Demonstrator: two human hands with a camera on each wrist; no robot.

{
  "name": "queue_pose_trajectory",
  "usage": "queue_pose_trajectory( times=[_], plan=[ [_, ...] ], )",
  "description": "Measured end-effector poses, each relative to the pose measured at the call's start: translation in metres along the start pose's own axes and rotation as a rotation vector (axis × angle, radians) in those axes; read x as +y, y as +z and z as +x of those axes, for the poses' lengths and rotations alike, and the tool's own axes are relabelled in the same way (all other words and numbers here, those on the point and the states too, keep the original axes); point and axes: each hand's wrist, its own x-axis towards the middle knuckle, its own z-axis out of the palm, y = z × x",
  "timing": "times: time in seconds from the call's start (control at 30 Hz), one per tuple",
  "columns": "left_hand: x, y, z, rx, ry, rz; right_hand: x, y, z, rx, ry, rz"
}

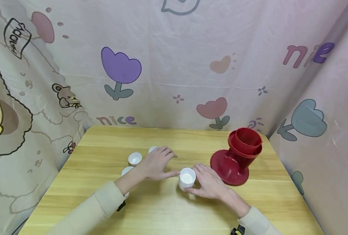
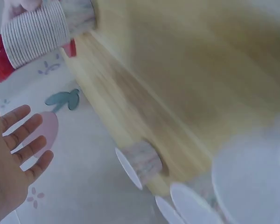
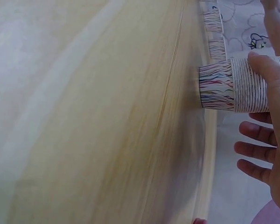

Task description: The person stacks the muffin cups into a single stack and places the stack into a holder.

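Observation:
My right hand (image 1: 209,182) grips a stack of white paper cups (image 1: 187,179) standing upright on the table, thumb on the near side and fingers on the far side. In the right wrist view the nested rims of the stack (image 3: 248,86) show above thin coloured lines on the lowest cup. My left hand (image 1: 157,164) is held just left of the stack, fingers spread and holding nothing; its thumb tip overlaps the stack's edge in the head view. Single paper cups (image 1: 135,158) stand left of it, partly hidden by that hand and forearm.
Right of my right hand stands a red plastic piece (image 1: 229,169) with a wide round base and a cup-shaped top. The wooden table (image 1: 168,212) ends at a printed curtain (image 1: 174,65) behind. Another single cup (image 2: 142,163) stands near the table's far edge.

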Motion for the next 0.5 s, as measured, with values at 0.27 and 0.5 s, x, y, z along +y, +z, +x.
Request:
queue_pose_trajectory(
  times=[0.27, 0.5],
  plan=[
    [-0.029, 0.002, -0.001, -0.022, -0.016, 0.043, 0.000, 0.001, 0.000, -0.021, 0.011, 0.005],
    [-0.046, 0.006, -0.001, -0.044, -0.031, 0.093, 0.000, 0.000, 0.001, -0.027, 0.019, 0.008]
  ],
)
